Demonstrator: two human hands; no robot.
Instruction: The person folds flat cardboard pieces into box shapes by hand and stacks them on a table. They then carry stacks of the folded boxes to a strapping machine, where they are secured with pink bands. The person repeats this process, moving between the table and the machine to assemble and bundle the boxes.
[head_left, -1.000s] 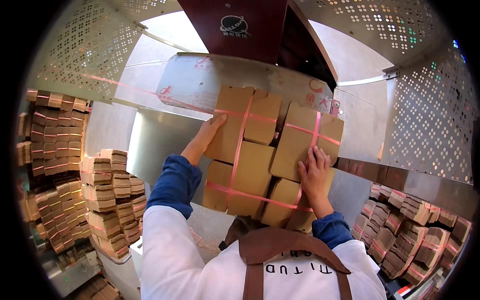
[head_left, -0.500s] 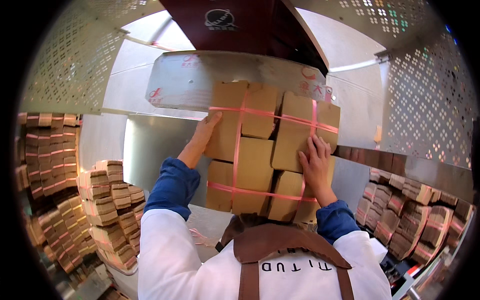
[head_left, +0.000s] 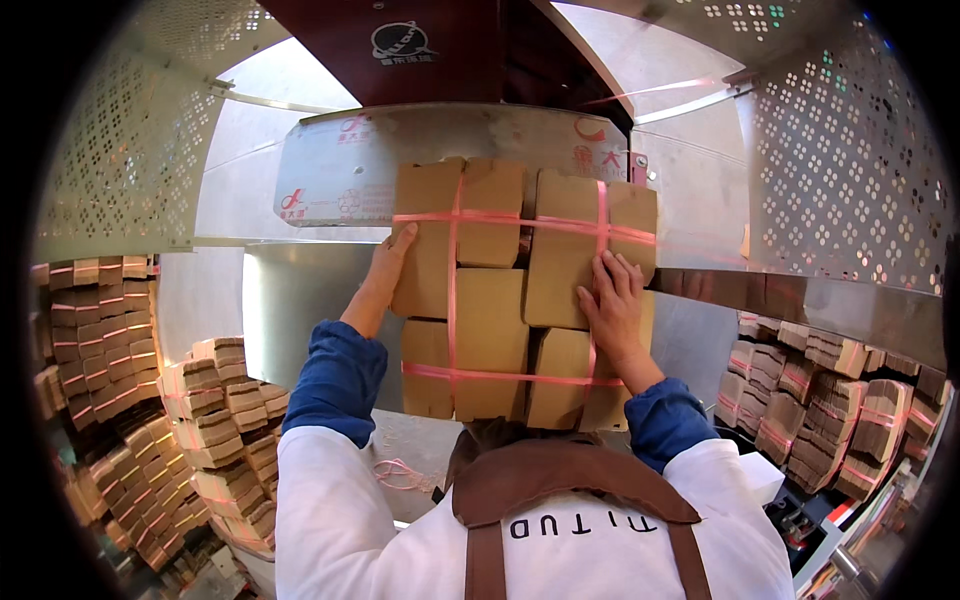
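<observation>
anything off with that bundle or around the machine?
Nothing damaged. The strapped cardboard bundle looks uneven: its pieces sit at staggered heights under the pink straps. Left hand steadies its edge, right hand lies flat on top. A loose strap scrap lies below.

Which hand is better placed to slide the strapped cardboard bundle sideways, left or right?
Probably the left hand: it cups the cardboard bundle at its left edge, so it can push. The right hand lies flat on top.
</observation>
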